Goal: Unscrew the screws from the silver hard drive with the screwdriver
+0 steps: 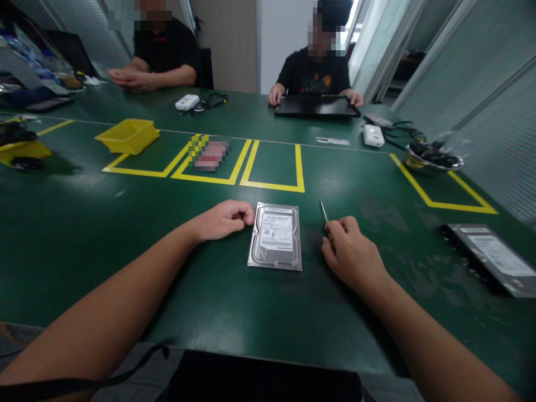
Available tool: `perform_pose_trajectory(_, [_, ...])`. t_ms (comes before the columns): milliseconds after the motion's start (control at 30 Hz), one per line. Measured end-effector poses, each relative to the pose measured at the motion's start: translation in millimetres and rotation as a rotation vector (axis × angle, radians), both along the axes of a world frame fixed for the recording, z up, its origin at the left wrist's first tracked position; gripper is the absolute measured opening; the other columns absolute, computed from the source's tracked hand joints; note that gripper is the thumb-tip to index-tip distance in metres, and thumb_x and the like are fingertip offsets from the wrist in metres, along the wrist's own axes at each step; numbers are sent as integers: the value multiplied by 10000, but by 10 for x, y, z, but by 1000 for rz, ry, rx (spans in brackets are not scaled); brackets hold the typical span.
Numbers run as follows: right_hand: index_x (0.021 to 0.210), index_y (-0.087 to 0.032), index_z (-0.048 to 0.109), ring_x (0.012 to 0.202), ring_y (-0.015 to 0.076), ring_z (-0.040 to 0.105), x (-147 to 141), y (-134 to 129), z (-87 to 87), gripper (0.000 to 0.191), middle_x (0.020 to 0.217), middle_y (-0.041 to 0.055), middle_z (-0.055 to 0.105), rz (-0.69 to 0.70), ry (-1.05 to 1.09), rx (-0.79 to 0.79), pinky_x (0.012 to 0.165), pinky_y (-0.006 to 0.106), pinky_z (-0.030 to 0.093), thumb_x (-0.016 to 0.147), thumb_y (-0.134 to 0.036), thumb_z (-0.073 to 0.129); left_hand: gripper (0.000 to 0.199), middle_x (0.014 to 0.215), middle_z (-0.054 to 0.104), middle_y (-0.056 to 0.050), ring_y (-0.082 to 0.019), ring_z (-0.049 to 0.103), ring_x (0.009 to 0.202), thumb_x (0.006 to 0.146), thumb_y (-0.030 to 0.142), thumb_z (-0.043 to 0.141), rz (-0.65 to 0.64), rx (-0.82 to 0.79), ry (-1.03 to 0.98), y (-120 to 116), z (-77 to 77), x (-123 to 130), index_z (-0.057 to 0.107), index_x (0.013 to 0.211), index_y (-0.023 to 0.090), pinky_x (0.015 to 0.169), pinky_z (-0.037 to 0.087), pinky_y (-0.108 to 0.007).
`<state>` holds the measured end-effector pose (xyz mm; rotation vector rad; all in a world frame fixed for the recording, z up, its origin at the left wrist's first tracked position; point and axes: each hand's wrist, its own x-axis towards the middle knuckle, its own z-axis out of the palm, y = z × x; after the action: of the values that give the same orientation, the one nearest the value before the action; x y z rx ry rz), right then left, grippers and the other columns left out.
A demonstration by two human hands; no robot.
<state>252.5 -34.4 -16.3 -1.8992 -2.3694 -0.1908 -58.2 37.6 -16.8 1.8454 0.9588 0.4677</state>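
Note:
A silver hard drive (276, 231) lies flat on the green table, label side up, between my two hands. My left hand (228, 219) rests on the table at its upper left edge, fingers curled in, with nothing visible in them. Whether the fingertips touch the drive's side I cannot tell. To the right of the drive, my right hand (349, 245) is wrapped round a screwdriver (323, 211). Its thin metal shaft points forward and slightly left, and a bit of yellow handle shows between the fingers.
A second hard drive (496, 254) lies far right. Yellow tape (272, 186) outlines several rectangles, one with a blurred pink item (213, 156). A yellow bin (128, 135) stands at left, a bowl of dark parts (435, 159) at right. Opposite, one person holds a black panel (317, 106); another sits left.

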Motion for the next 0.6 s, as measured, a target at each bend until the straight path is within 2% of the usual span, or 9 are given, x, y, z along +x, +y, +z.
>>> perform_pose_trajectory(233, [1017,-166,565,643,123,456,-25,70,24,272,1015,93,525,8,-37,57,505,253,261,974,-364,385,66,820,558,0,-131,506,757,743,178,517,6,3,4,0,6,-5,534,801,152,723,397,-265])
perform_pose_trajectory(300, [1012,-162,583,723,165,498,-13,69,39,302,996,104,542,21,-35,78,564,276,330,976,-392,390,44,821,552,0,-134,507,772,741,178,519,7,3,-11,-4,13,-1,519,777,154,736,398,-267])
perform_pose_trajectory(400, [1024,-152,613,885,235,522,22,46,56,338,994,127,571,66,-21,100,733,346,421,973,-416,408,31,822,550,1,-137,509,786,736,169,521,21,-6,-21,0,9,2,513,763,157,735,397,-264])
perform_pose_trajectory(600, [1105,-138,639,1070,298,522,34,2,10,376,1190,160,584,144,34,136,898,427,444,962,-427,445,60,826,565,-2,-140,520,783,730,168,538,43,-27,-64,29,-24,-2,547,787,150,727,393,-267])
